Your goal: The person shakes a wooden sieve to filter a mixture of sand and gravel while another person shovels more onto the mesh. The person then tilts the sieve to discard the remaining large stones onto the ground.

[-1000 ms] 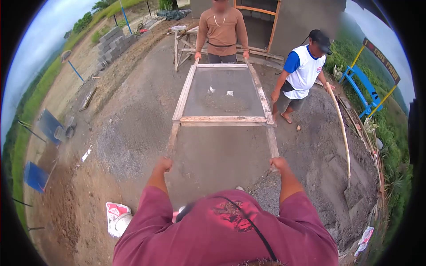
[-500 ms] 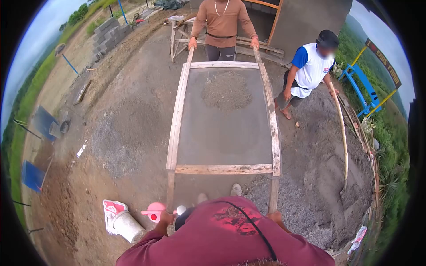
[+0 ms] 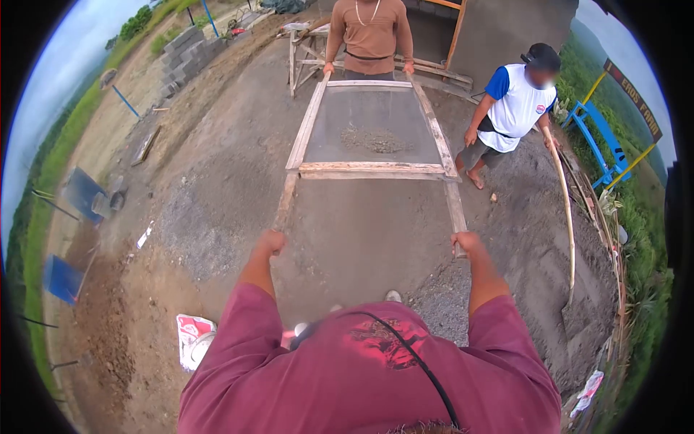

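Observation:
A wooden-framed sand screen is held out in front of me, with a grey mesh and a small pile of coarse gravel on it. My left hand is closed round the end of its near left handle. On the near right handle, my right hand has its fingers wrapped near the tip. Both my arms reach forward. At the far end, a person in a brown shirt grips the other two handles.
To the right, a person in a white and blue shirt holds a long wooden pole over dark sand. A bucket and a red-white bag lie at left. Blue containers stand farther left. Concrete blocks are stacked behind.
The screen has moved away from me toward the other person, and my hands have gone forward with it. The gravel pile has spread into a flatter, wider shape.

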Motion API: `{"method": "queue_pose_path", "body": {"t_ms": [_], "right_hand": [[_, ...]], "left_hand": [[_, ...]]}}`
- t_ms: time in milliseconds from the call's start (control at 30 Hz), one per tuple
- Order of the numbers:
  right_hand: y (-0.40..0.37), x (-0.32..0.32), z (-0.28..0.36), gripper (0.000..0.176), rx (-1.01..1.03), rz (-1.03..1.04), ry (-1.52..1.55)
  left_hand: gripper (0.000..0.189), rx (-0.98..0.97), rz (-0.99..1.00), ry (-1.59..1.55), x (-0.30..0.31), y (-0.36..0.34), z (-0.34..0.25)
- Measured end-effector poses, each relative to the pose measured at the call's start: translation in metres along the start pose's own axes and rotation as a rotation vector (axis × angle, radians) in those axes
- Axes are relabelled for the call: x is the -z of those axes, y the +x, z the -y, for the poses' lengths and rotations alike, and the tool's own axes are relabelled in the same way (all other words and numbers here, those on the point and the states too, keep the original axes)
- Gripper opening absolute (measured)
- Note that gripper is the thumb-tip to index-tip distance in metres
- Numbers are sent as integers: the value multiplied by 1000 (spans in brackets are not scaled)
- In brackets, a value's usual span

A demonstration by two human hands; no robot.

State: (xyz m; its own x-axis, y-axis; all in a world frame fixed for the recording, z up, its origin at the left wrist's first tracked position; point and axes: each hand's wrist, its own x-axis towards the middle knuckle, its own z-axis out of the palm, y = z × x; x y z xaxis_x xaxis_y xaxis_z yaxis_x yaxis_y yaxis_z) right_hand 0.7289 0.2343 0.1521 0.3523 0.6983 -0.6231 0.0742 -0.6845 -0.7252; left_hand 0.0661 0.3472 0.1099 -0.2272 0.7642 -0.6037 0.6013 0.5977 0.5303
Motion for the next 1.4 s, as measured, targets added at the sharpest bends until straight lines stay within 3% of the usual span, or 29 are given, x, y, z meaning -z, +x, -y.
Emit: {"method": "queue_pose_path", "body": {"t_ms": [67, 133, 200, 267, 300, 333, 400, 467, 567, 600, 633, 667, 700, 733, 767, 800, 833, 867, 900, 1000, 1100, 1133, 1167, 1200, 1233, 1267, 1333, 1367, 1400], "right_hand": [[-2, 15, 46, 14, 1, 19, -87], [-6, 18, 29, 15, 7, -41, -115], [-13, 15, -23, 16, 16, -78, -131], [3, 17, -170, 19, 33, -134, -227], [-24, 16, -223, 34, 4, -158, -324], [-56, 15, -267, 36, -73, -130, -344], [-134, 10, -290, 36, -153, -219, -500], [-176, 11, -322, 34, -265, -312, -428], [-179, 13, -324, 32, -266, -318, -439], [-167, 15, -330, 31, -246, -292, -470], [-149, 19, -332, 31, -195, -226, -530], [-128, 26, -330, 30, -60, -79, -683], [-90, 40, -333, 30, 288, 160, -1054], [-41, 43, -322, 30, 407, 213, -1107], [15, 45, -317, 33, 203, 133, -634], [31, 41, -245, 34, -60, -47, -518], [59, 47, -194, 20, 36, -57, -338], [24, 49, -95, 17, 38, 20, -244], [43, 59, -62, 11, 56, 90, 1], [23, 73, 36, 11, 11, 34, -25], [3, 67, 27, 13, 9, -38, -59], [-10, 58, -8, 9, 2, -84, -94], [-3, 54, -67, 22, 39, -124, -168], [-34, 37, -108, 18, 43, -158, -230], [-62, 23, -157, 28, -9, -172, -251], [-69, 15, -232, 29, -69, -220, -310], [-158, -15, -265, 33, -149, -162, -438], [-211, -37, -253, 34, -217, -282, -398], [-232, -49, -263, 35, -244, -317, -410]], "left_hand": [[19, 4, -10, -33, 8, -42, -37], [21, -4, -16, -8, -1, -57, -40], [23, -30, 1, 107, -54, -19, 54], [28, 54, -1, 224, -97, -64, 126], [31, 19, 153, 424, -117, -67, 187], [7, -109, 119, 609, -142, -72, 270], [43, 247, 177, 171, -139, -159, 293], [45, 112, 49, 144, -116, -247, 246], [47, 12, -17, -2, -120, -276, 233], [44, -67, 87, 198, -128, -251, 250], [41, -139, 194, 405, -131, -215, 262], [35, -10, 213, 411, -133, -199, 248], [29, 120, 231, 422, -133, -184, 230], [24, 201, 184, 231, -125, -174, 181], [20, 138, 24, 199, -134, -122, 177], [18, 89, -13, 161, -130, -83, 148], [16, 45, -56, 116, -121, -45, 117], [15, -1, -97, 73, -113, -7, 88], [15, -21, -59, -45, -93, -3, 37], [12, -32, 31, -4, -37, -56, -74], [19, -4, 76, -96, -55, -55, -31], [24, -174, 42, 86, -83, -24, 32], [27, -94, -27, 141, -95, -51, 59], [31, -62, 33, 272, -122, -34, 125], [36, 40, 74, 214, -109, -99, 126], [38, 15, 99, 215, -136, -83, 215], [15, 126, 135, 161, -121, -144, 274], [32, 115, 114, 85, -112, -161, 303], [34, 158, 124, 47, -99, -176, 323]]}}
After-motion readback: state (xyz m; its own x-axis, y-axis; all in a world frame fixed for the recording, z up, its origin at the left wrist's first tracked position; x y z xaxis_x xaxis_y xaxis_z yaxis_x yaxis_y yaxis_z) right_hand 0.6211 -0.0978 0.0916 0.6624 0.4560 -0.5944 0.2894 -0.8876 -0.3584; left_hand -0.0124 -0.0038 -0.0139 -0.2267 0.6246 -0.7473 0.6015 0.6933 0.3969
